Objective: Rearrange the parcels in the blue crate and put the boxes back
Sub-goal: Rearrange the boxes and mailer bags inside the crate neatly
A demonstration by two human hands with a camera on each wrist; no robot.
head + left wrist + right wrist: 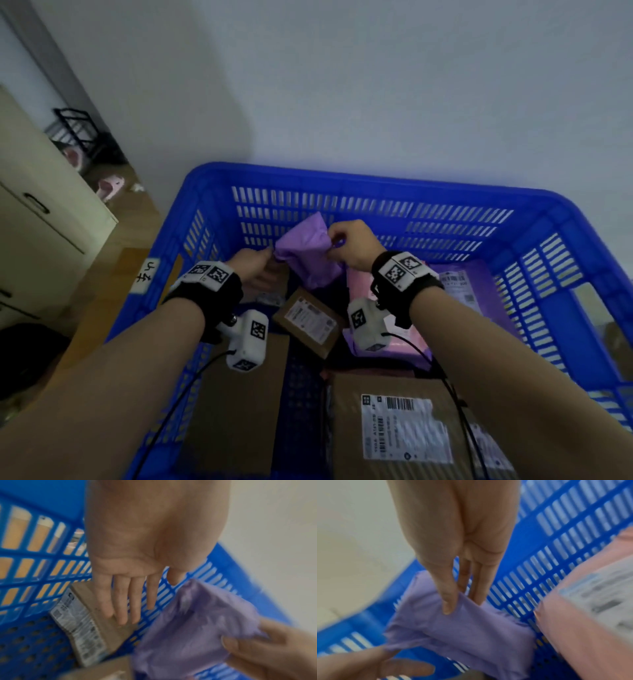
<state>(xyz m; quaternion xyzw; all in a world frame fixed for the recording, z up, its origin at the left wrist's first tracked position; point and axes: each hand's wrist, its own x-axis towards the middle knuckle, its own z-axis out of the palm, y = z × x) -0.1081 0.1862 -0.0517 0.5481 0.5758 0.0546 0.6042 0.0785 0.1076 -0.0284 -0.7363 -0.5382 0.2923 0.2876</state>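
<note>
The blue crate (561, 219) stands against a pale wall, its slotted sides and perforated floor visible. Contents: a purple soft parcel (308, 251) held above the floor near the far wall; a small brown box (308, 320) tilted at mid-floor; a large brown box (400, 425) with a white label at the near right; another brown box (239, 404) along the near left side; a pink parcel (583, 622) lying against the right part of the far wall, with a further purple bag (479, 284) in the far right corner. The right hand (352, 245) pinches the purple soft parcel's right edge between thumb and fingers. The left hand (253, 263) pinches its left corner with thumb and forefinger; the remaining fingers (123, 599) hang straight, above a labelled box (89, 622) leaning at the far left corner. A strip of bare floor runs between the two near boxes. Outside the left rim is a cream cabinet (37, 219).
</note>
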